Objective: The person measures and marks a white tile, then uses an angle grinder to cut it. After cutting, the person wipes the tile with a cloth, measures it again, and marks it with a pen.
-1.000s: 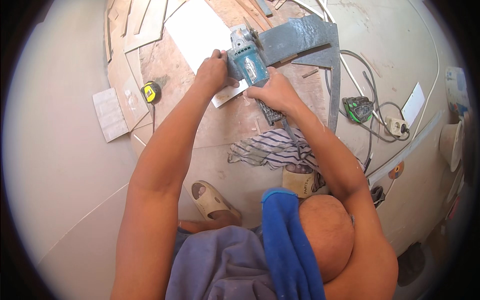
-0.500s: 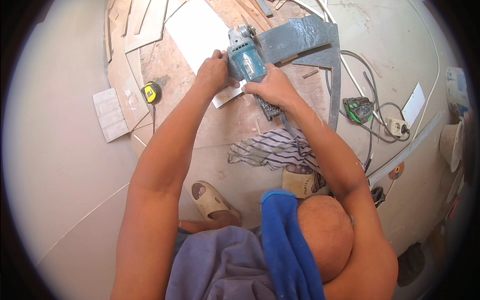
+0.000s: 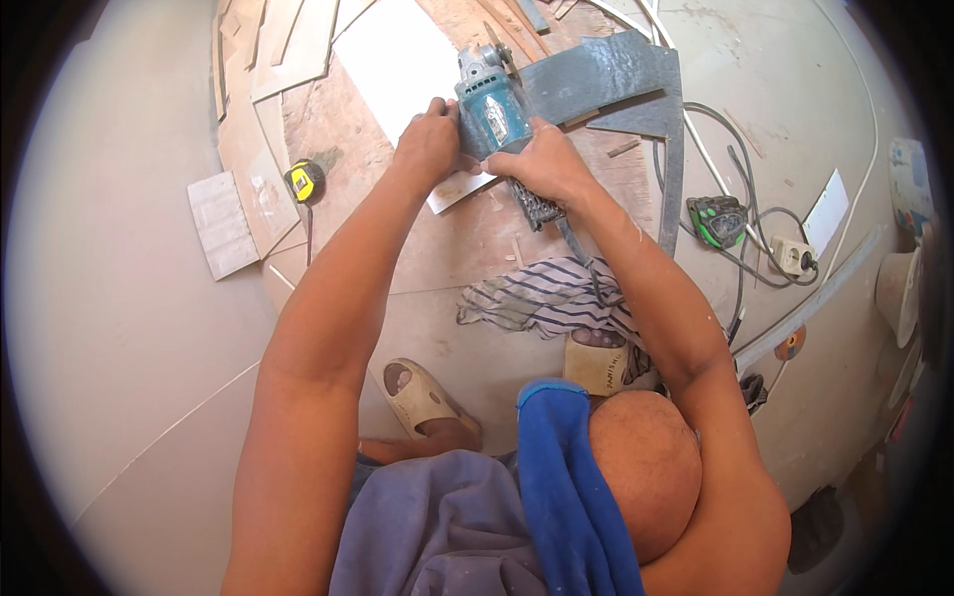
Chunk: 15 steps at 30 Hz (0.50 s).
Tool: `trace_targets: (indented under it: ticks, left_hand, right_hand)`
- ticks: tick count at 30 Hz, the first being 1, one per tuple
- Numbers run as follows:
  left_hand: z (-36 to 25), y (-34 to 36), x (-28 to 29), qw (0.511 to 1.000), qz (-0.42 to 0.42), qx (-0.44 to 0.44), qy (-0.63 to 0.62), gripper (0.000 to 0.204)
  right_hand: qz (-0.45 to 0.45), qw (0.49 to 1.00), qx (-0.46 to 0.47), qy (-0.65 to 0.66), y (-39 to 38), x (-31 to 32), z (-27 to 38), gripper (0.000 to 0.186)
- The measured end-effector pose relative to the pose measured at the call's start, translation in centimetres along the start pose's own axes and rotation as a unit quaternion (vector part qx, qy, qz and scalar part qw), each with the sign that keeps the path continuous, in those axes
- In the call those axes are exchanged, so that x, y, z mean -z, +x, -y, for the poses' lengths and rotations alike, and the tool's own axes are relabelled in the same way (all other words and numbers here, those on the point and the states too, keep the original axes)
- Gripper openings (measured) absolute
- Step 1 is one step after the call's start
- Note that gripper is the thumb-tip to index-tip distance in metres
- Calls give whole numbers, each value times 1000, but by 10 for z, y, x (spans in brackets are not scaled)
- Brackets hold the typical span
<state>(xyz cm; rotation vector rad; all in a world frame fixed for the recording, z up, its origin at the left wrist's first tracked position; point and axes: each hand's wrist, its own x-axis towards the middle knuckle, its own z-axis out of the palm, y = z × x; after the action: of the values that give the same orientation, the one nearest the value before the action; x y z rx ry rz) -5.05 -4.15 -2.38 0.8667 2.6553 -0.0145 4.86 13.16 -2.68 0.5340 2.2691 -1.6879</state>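
Note:
My right hand point(image 3: 545, 164) is wrapped round the body of a teal angle grinder point(image 3: 494, 117), whose disc end points away from me. The far side of its grip is hidden under the palm. Just left of the grinder, the curled fingers of my left hand point(image 3: 429, 149) hold the left end of a dark grey strip point(image 3: 586, 76), which passes beneath the tool toward the right. A white panel point(image 3: 393, 65) lies under that end. Whether the disc touches the strip I cannot tell.
A yellow-black tape measure point(image 3: 305, 182) lies left. To the right are a green-black tool point(image 3: 716, 221), a power socket block point(image 3: 793, 256) and looping cables. A striped cloth point(image 3: 542, 295) lies near my feet. Board offcuts point(image 3: 298, 45) lie at the far left.
The whole view has shifted slightly. The grinder has tilted a little, its disc showing more at the far end. Both hands keep their holds.

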Motion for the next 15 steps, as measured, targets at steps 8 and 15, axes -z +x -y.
trace_targets:
  ticks: [8, 15]
  left_hand:
    - [-8, 0, 10, 999, 42, 29, 0, 97]
    - [-9, -1, 10, 999, 31, 28, 9, 96]
  right_hand:
    - [9, 1000, -7, 6, -1, 2, 5, 91]
    - [21, 999, -26, 7, -5, 7, 16, 82]
